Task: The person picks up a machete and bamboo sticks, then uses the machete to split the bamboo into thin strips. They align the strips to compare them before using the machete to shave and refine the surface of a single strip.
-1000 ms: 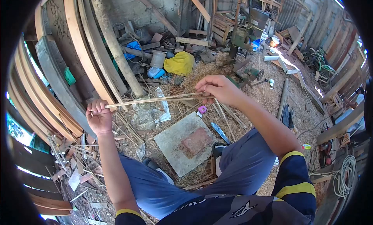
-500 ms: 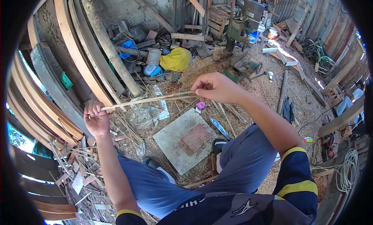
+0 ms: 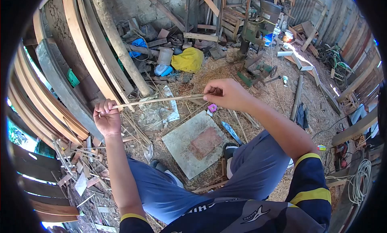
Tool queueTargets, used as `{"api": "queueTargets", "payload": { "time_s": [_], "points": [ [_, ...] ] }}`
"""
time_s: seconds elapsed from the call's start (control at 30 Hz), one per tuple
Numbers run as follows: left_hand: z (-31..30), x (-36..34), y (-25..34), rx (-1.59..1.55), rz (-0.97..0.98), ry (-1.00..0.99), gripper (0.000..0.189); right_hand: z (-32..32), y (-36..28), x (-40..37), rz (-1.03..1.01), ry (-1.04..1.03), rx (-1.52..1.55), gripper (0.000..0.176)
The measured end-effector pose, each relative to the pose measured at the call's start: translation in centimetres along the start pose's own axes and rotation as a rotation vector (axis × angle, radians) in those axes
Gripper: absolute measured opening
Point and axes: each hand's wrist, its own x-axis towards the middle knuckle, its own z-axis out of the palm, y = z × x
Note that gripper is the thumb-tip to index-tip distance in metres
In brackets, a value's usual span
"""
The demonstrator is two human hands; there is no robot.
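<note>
A thin pale wooden strip (image 3: 161,100) stretches nearly level between my two hands, above the littered floor. My left hand (image 3: 108,117) has its fingers closed round the strip's left end. At the right end, my right hand (image 3: 225,94) pinches the strip between thumb and fingers. Below the strip lies a grey square slab (image 3: 177,142) with a reddish brick-like block (image 3: 206,142) on it. A pink tape measure (image 3: 212,107) and a blue tool-like object (image 3: 231,132) are beside the slab.
Long boards (image 3: 86,43) lean at the left. A yellow cloth bag (image 3: 188,60) lies among clutter at the back. A green machine (image 3: 254,33) stands beyond my right hand. Coiled pale cord (image 3: 360,180) hangs at the right, and scrap sticks (image 3: 76,160) cover the lower left floor.
The view has shifted slightly, so the surroundings appear a little further right. Both hands still hold the strip, which now looks a bit straighter.
</note>
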Motion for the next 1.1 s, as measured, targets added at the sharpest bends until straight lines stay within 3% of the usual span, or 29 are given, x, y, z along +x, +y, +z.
{"api": "queueTargets", "payload": {
  "time_s": [0.17,0.27,0.37,0.57,1.1],
  "points": [
    [0.1,-0.1,0.1,-0.001,0.027,0.039,0.02,0.3,-0.3,0.1,0.013,0.003,-0.016,0.022],
    [-0.3,-0.1,0.6,-0.011,0.065,0.082,0.021,0.8,0.4,0.3,-0.171,0.086,-0.073,0.016],
    [-1.2,0.0,1.3,0.011,0.104,0.136,0.022,1.1,0.3,0.3,-0.231,0.129,-0.106,0.02],
    [-2.7,0.4,2.8,0.032,0.131,0.272,0.021,1.1,0.0,0.5,-0.285,0.117,-0.139,0.023],
    [-1.8,0.2,2.5,0.026,0.109,0.345,0.02,1.3,0.8,0.5,-0.347,0.167,-0.138,0.014]
  ]
}}
